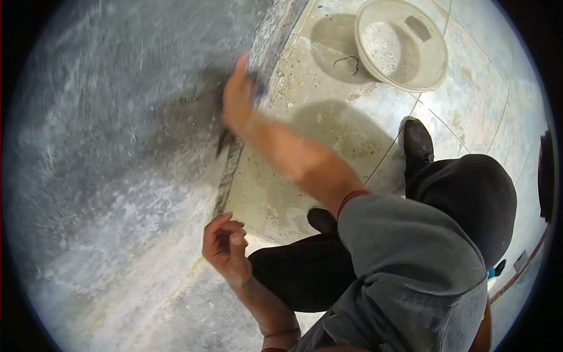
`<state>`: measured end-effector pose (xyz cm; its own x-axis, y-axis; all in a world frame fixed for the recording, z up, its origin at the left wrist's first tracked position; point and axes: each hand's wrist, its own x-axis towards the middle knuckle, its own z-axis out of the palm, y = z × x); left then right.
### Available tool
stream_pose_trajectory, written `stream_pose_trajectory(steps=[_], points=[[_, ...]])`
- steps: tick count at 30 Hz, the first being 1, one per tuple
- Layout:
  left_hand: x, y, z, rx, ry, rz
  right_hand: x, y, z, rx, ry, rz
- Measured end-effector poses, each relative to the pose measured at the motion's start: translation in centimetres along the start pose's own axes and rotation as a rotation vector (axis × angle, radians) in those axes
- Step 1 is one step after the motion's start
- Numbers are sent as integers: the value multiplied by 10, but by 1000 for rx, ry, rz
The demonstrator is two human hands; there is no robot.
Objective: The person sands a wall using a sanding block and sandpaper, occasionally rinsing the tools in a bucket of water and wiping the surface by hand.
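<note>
- Grip: right hand closes on a dark tool against the wall; judging by the blur, a slip could gouge the surface.
- Left hand is curled shut and empty.

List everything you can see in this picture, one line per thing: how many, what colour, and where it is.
wall: one, grey rough plaster, left half
floor tiles: several, pale beige and stained, right of the wall
basin: one, off-white, on the floor at top right
wire: one, dark and curved, on the floor left of the basin
dark tool: one, blurred, against the wall's base
shoes: two, black, on the tiles
trousers: black, right
sleeve: grey, lower right
right hand: one, grip on the dark tool
left hand: one, fingers curled, holding nothing, near the wall
</note>
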<state>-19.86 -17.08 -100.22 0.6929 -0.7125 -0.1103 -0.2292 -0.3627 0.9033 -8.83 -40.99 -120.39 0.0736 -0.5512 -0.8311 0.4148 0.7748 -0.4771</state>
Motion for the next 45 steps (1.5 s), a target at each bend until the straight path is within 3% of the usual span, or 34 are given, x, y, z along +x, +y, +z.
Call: stream_pose_trajectory(steps=[3,4,5,7,9,10,11,12,14,15,17,19,21,24,26,27,29,31,33,34,36,38,41,43,45], points=[[-16,-7,-17,-8,37,55,-7,-115,-31,49,-88,-323],[-19,-7,-21,-15,16,101,15,-125,-26,-11,-85,-547],[-19,-8,-26,0,-12,119,22,-112,-21,-17,-93,-538],[-12,-5,-24,-57,-3,140,39,-73,-20,-181,29,-714],[1,1,-14,-187,-46,210,-3,-8,-18,-73,-40,-635],[6,1,-9,-192,-59,225,-25,37,-15,-326,19,-515],[11,-1,-5,-216,-63,221,-56,71,-19,-226,-82,-372],[15,-4,-1,-240,-68,214,-84,105,-25,-132,-144,-392],[21,-7,4,-238,-35,187,-104,150,-40,-536,-254,-125],[24,-8,4,-243,26,168,-100,154,-45,-535,-268,-123],[24,-4,-3,-250,71,161,-77,150,-72,-68,-407,83],[23,-1,-8,-272,172,153,-38,140,-90,384,-405,157],[18,9,-13,-274,224,158,-73,16,-130,492,-777,402],[15,21,-8,-344,246,177,-58,-29,-132,504,-879,282],[20,27,0,-101,245,102,-63,-50,-128,525,-823,297],[23,30,2,-130,201,105,-67,-57,-124,510,-859,300],[36,65,17,-27,210,94,-83,-70,-118,591,-1139,393],[56,80,25,92,213,43,-103,-82,-117,451,-1214,342],[80,82,27,-111,273,-268,-139,-94,-117,358,-1252,296],[83,67,23,-114,274,-268,-141,-96,-114,355,-1253,296],[95,22,15,-286,181,-175,-131,-102,-112,-484,-1357,-318],[95,23,14,-371,313,-166,-120,-100,-117,-710,-1315,-500],[110,-3,6,-366,190,-103,-123,-100,-126,-461,-1359,-357],[117,-14,9,-666,-90,-245,-138,-106,-137,-288,-1498,-432],[109,-18,33,-632,-128,-332,-136,-103,-138,-132,-1422,-310]])
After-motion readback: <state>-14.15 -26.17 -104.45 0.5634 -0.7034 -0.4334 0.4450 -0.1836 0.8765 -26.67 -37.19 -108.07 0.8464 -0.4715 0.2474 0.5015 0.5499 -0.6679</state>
